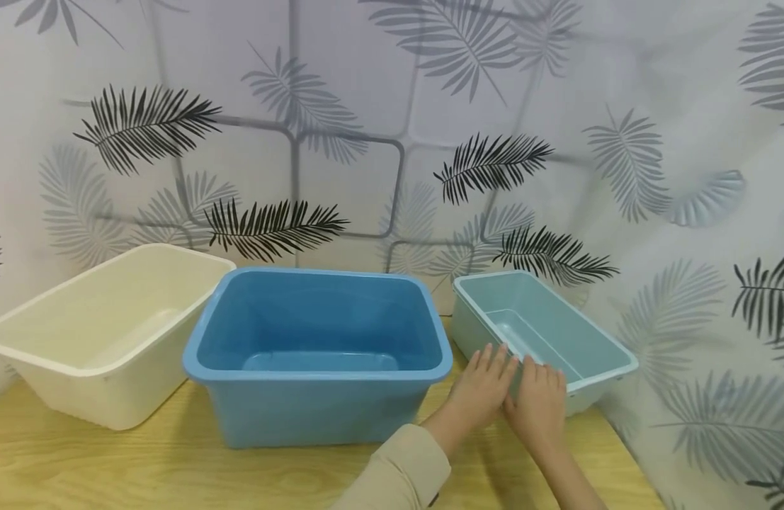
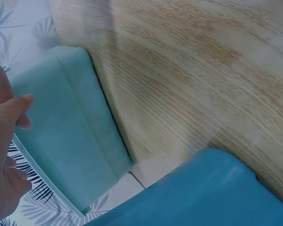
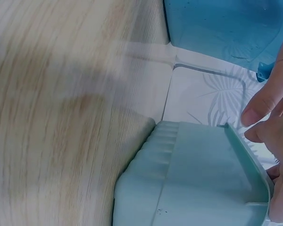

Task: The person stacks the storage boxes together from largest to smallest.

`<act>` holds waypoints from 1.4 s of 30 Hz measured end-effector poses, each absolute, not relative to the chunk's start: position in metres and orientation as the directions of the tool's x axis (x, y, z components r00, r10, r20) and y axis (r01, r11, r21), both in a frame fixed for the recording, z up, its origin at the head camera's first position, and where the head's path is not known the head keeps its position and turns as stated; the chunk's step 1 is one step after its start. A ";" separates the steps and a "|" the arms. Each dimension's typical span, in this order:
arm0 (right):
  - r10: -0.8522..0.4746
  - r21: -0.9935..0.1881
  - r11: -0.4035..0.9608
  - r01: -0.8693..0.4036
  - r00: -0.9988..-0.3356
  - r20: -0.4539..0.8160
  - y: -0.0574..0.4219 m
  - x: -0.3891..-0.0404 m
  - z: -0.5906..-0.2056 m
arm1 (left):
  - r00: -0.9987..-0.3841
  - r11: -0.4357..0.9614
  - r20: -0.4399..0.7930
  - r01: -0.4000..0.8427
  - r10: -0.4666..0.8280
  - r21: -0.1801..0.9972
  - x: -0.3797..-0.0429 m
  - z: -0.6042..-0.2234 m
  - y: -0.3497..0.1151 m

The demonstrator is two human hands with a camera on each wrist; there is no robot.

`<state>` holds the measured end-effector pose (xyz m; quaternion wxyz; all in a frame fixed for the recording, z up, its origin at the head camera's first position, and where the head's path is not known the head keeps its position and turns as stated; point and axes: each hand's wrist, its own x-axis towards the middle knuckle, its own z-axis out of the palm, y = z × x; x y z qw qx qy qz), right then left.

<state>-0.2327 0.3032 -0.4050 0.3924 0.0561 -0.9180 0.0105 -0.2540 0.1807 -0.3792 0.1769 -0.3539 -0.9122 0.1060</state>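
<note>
A light teal plastic bin (image 1: pixel 598 347) stands at the table's right side, its rim toward me. My left hand (image 1: pixel 484 386) lies at the near left rim, fingers stretched with the tips at the edge. Close beside it, my right hand (image 1: pixel 540 404) rests its fingers over the same rim. In the left wrist view, the left hand (image 2: pixel 4 141) is at the bin's upper edge, with the bin's outer wall (image 2: pixel 66 127) below the thumb. Across the right wrist view, the right hand (image 3: pixel 278 136) is beside the bin's rim (image 3: pixel 254 165).
To the left stand a larger blue bin (image 1: pixel 321 411) and a cream bin (image 1: pixel 105 393), both open-topped. All three are on a wood-grain table (image 1: pixel 175 474). Behind hangs a leaf-patterned sheet (image 1: pixel 347 85), which also runs down along the table's right edge.
</note>
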 end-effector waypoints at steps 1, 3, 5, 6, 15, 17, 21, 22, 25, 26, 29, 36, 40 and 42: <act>-0.097 0.025 0.993 -0.114 -0.683 0.724 0.303 -0.232 -0.405 | -0.685 0.727 0.252 0.608 0.684 -0.320 -0.254 -0.379 0.181; -0.095 0.023 0.993 -0.113 -0.686 0.721 0.304 -0.231 -0.404 | -0.684 0.727 0.254 0.609 0.684 -0.318 -0.254 -0.378 0.181; -0.091 0.018 0.994 -0.111 -0.698 0.710 0.304 -0.230 -0.404 | -0.684 0.727 0.253 0.613 0.684 -0.311 -0.254 -0.378 0.180; -0.086 0.013 0.994 -0.108 -0.707 0.702 0.303 -0.230 -0.404 | -0.684 0.726 0.250 0.615 0.685 -0.308 -0.255 -0.378 0.180; -0.055 -0.019 0.996 -0.089 -0.750 0.659 0.298 -0.226 -0.403 | -0.683 0.722 0.243 0.618 0.689 -0.312 -0.256 -0.380 0.178; -0.057 -0.016 0.996 -0.090 -0.746 0.664 0.298 -0.225 -0.403 | -0.682 0.721 0.242 0.619 0.690 -0.312 -0.257 -0.380 0.179; -0.072 0.004 0.996 -0.095 -0.730 0.679 0.299 -0.224 -0.403 | -0.678 0.718 0.242 0.624 0.694 -0.310 -0.258 -0.381 0.180; -0.073 0.006 0.996 -0.095 -0.729 0.681 0.300 -0.224 -0.403 | -0.677 0.717 0.244 0.624 0.694 -0.311 -0.258 -0.381 0.181; -0.076 -0.001 0.995 -0.104 -0.726 0.683 0.300 -0.223 -0.403 | -0.670 0.711 0.246 0.626 0.700 -0.320 -0.259 -0.382 0.181; -0.072 -0.010 0.994 -0.108 -0.728 0.682 0.300 -0.223 -0.402 | -0.669 0.710 0.245 0.627 0.702 -0.322 -0.260 -0.382 0.180; -0.065 -0.041 0.991 -0.127 -0.726 0.685 0.299 -0.221 -0.402 | -0.672 0.707 0.232 0.630 0.703 -0.320 -0.261 -0.382 0.179; -0.067 -0.087 0.978 -0.187 -0.689 0.722 0.304 -0.221 -0.404 | -0.691 0.719 0.209 0.632 0.692 -0.290 -0.263 -0.382 0.178; -0.064 -0.104 0.972 -0.210 -0.667 0.742 0.307 -0.222 -0.404 | -0.696 0.725 0.213 0.626 0.686 -0.288 -0.264 -0.382 0.177; -0.068 -0.104 0.970 -0.220 -0.655 0.752 0.307 -0.222 -0.404 | -0.704 0.735 0.220 0.617 0.675 -0.282 -0.265 -0.382 0.176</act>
